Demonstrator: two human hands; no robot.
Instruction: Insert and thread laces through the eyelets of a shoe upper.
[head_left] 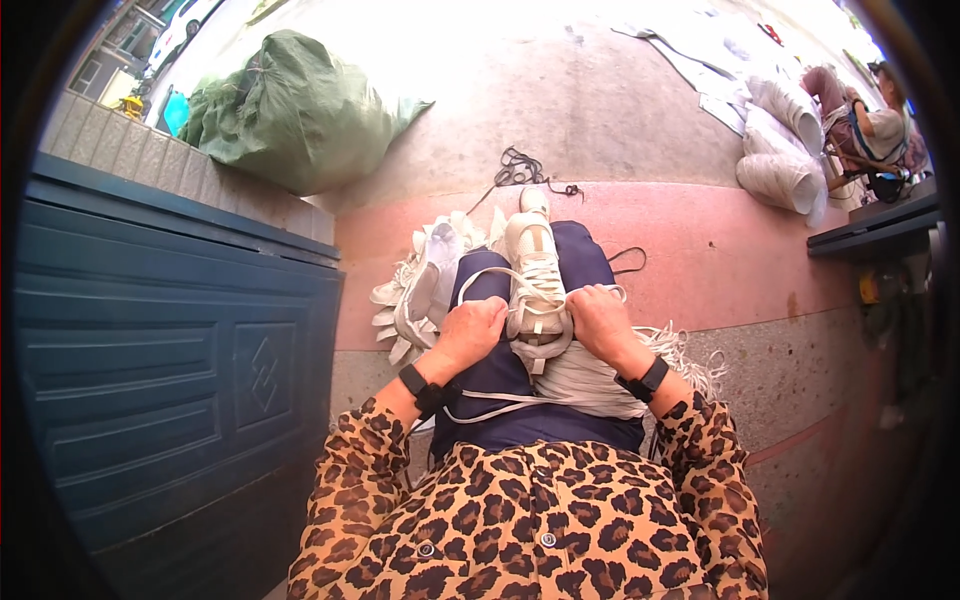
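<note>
A cream lace-up sneaker (533, 255) lies between my thighs, toe pointing away and its opening toward me. Beside the opening on the left, my left hand (473, 330) is closed on a white shoelace (487, 272), which arcs up and across to the eyelets. My right hand (601, 322) is closed at the opposite side, with lace showing by its knuckles; its fingertips are partly hidden. A thick bundle of white laces (590, 385) lies across my lap under the right wrist, and some strands stretch left over my thighs.
Left of my leg sits a cluster of pale shoe parts (415, 290). Black cord (520, 168) is tangled on the floor ahead. A blue panelled door (180, 350) stands close on my left, a green sack (300, 110) beyond it. White bundles (783, 160) and a seated person (880, 125) are far right.
</note>
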